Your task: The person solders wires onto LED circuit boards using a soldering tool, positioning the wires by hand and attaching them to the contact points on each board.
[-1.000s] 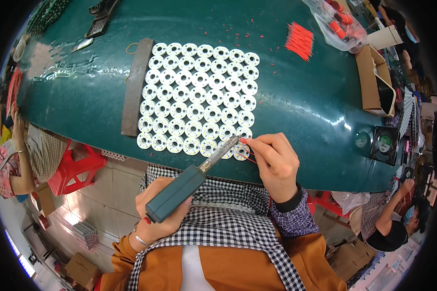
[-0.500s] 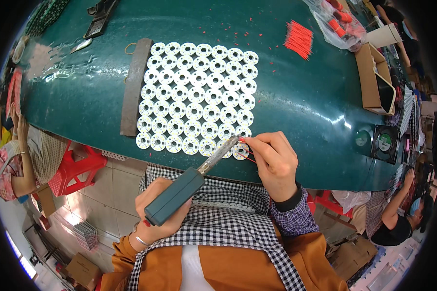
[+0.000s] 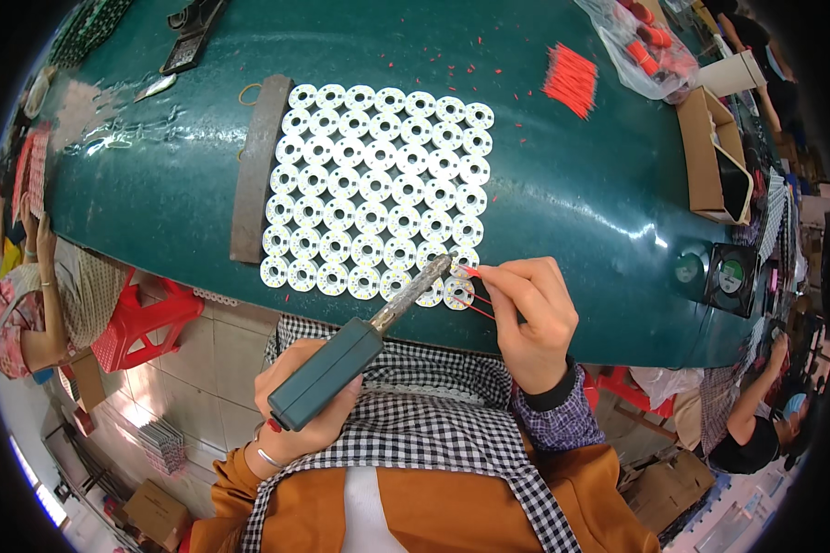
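My left hand is closed around the dark green handle of a soldering iron. Its metal barrel slants up and right, and the tip is over the ring-shaped LED boards at the near right corner of their grid. My right hand pinches a short red wire between thumb and fingertips, just right of the tip. Another thin red strand runs from the corner board toward the right palm. Whether the tip touches a board or the wire cannot be made out.
A grey metal bar lies along the grid's left side. Beyond sit a bundle of red wires, a plastic bag of red coils, a cardboard box and a small fan. Co-workers sit at both sides; a red stool stands left.
My right hand has shifted slightly right and nearer to me with the red wire. The soldering iron has moved a little left and its tip stays near the same boards.
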Demonstrator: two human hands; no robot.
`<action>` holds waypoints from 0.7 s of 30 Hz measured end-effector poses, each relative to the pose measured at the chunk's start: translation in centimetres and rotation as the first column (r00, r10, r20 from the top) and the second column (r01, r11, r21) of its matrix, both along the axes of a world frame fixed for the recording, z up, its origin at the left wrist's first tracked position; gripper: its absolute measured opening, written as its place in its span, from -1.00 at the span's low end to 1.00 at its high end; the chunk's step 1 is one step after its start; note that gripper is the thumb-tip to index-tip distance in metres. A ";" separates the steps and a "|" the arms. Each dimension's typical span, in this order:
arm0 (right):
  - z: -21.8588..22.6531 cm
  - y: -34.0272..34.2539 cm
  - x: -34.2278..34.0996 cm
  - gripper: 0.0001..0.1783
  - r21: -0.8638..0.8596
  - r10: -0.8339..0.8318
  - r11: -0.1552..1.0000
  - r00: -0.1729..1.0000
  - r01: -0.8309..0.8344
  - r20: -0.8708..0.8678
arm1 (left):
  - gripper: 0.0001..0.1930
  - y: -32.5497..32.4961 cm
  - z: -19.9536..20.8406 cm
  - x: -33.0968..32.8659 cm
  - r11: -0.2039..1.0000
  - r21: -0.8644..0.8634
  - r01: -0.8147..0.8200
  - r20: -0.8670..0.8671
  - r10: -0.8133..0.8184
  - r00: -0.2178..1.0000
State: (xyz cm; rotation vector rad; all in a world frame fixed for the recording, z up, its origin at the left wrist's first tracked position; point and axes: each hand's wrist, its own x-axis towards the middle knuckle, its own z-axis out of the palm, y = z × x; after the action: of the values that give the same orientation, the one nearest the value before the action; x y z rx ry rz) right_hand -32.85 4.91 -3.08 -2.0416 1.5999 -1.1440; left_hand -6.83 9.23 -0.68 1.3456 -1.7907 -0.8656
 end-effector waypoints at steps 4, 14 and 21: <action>-0.7 0.0 -0.3 -0.73 0.013 -0.035 0.999 0.999 0.035 0.030 | -0.79 -0.1 -0.3 -0.1 1.000 0.011 -0.009 -0.026 0.009 1.000; -1.1 0.0 -0.6 -0.72 0.046 -0.023 0.999 1.000 0.023 0.014 | -0.80 -0.9 0.0 -0.7 0.998 0.057 0.025 -0.031 -0.023 0.999; -1.3 0.0 -0.8 -0.72 0.035 -0.018 0.999 1.000 0.018 -0.006 | -0.81 -1.1 -0.6 -0.9 0.998 0.026 0.061 -0.030 -0.060 0.998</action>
State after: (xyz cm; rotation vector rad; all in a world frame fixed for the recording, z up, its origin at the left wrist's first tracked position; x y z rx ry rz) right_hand -33.60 4.87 -4.37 -2.0143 1.6326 -1.1097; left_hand -7.70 8.10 -1.26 1.2948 -1.8120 -0.9400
